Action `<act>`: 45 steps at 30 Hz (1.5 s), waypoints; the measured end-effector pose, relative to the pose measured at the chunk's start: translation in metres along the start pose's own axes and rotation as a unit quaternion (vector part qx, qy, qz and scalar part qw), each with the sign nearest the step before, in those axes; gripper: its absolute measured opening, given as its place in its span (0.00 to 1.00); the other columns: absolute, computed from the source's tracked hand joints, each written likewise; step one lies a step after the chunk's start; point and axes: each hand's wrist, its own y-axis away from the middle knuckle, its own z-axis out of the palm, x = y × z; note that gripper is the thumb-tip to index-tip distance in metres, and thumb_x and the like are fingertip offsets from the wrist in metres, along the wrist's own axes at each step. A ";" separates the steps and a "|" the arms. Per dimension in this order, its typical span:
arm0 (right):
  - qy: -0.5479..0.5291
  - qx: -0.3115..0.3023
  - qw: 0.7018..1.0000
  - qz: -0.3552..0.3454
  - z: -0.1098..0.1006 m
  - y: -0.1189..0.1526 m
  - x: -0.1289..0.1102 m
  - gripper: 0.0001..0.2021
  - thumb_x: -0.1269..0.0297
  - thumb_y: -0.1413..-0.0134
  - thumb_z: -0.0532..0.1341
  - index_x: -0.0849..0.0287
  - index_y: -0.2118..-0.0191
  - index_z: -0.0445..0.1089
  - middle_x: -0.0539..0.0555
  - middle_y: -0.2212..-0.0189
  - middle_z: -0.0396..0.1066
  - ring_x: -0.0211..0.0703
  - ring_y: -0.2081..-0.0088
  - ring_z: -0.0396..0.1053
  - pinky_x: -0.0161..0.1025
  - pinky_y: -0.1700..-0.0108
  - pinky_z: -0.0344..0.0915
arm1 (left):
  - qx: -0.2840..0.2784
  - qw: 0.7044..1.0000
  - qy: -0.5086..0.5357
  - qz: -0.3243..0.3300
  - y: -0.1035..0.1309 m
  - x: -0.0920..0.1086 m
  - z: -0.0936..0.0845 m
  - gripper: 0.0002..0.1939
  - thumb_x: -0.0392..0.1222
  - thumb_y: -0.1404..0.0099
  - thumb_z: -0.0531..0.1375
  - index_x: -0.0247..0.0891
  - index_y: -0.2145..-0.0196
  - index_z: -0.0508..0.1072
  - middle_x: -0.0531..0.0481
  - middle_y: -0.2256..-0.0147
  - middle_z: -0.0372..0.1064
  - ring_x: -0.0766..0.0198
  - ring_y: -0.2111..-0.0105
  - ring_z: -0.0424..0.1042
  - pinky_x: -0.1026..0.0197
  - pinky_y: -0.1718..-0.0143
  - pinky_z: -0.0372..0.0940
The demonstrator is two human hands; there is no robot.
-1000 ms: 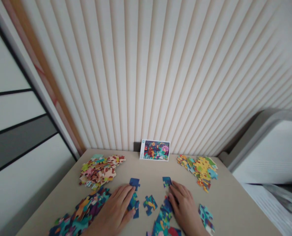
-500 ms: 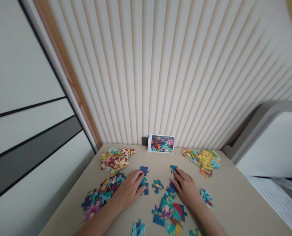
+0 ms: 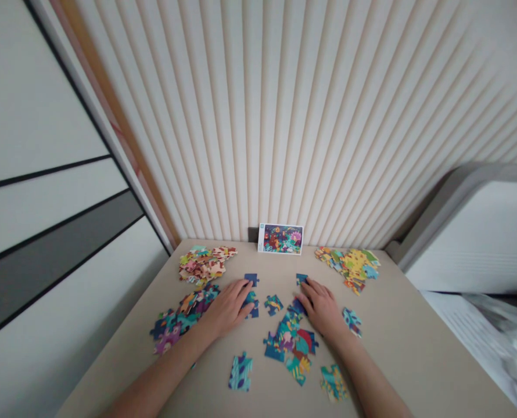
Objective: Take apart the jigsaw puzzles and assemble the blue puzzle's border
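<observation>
My left hand lies low over the table with its fingers stretched out. Its fingertips touch a dark blue puzzle piece, and its thumb is by a blue-green puzzle piece. Opposite, my right hand rests with fingers extended. Its index fingertip is at another blue puzzle piece, while its thumb lies by a dark blue piece. Between the hands sits a loose multicoloured piece. Just below it is a cluster of overlapping puzzle pieces. Neither hand lifts anything.
A picture card leans against the ribbed wall. Piles of pieces lie at the back left, back right and beside my left forearm. Single pieces lie near the front, front right and right.
The camera view has shifted, so the table and everything on it appear higher. A front-right piece shows more fully. Both hands stay at the same pieces.
</observation>
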 end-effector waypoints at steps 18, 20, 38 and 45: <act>-0.133 0.148 0.976 0.086 -0.041 0.141 0.005 0.18 0.55 0.31 0.52 0.58 0.58 0.76 0.62 0.56 0.76 0.52 0.52 0.71 0.50 0.46 0.66 | 0.022 0.998 0.025 -0.055 0.079 0.051 -0.019 0.17 0.39 0.27 0.51 0.40 0.45 0.70 0.42 0.47 0.69 0.53 0.45 0.67 0.46 0.41 0.62; -0.134 0.140 0.976 0.096 -0.041 0.141 0.001 0.17 0.55 0.31 0.52 0.58 0.59 0.76 0.61 0.58 0.76 0.51 0.55 0.72 0.49 0.48 0.66 | 0.028 0.996 0.035 -0.073 0.093 0.059 -0.016 0.17 0.40 0.27 0.51 0.40 0.45 0.70 0.43 0.47 0.69 0.53 0.46 0.67 0.47 0.42 0.63; -0.098 0.097 0.983 0.125 -0.024 0.173 -0.040 0.18 0.51 0.33 0.53 0.53 0.55 0.77 0.60 0.55 0.74 0.53 0.54 0.71 0.49 0.50 0.66 | 0.018 0.995 0.095 -0.022 0.113 0.087 -0.034 0.14 0.42 0.32 0.59 0.44 0.49 0.74 0.46 0.50 0.71 0.53 0.46 0.68 0.48 0.43 0.65; -0.060 0.067 0.992 0.087 -0.031 0.122 -0.026 0.21 0.51 0.34 0.53 0.54 0.46 0.74 0.61 0.50 0.72 0.56 0.49 0.68 0.52 0.45 0.62 | 0.042 0.995 0.079 -0.039 0.108 0.084 -0.030 0.15 0.44 0.29 0.55 0.44 0.47 0.72 0.45 0.49 0.71 0.54 0.47 0.69 0.48 0.43 0.64</act>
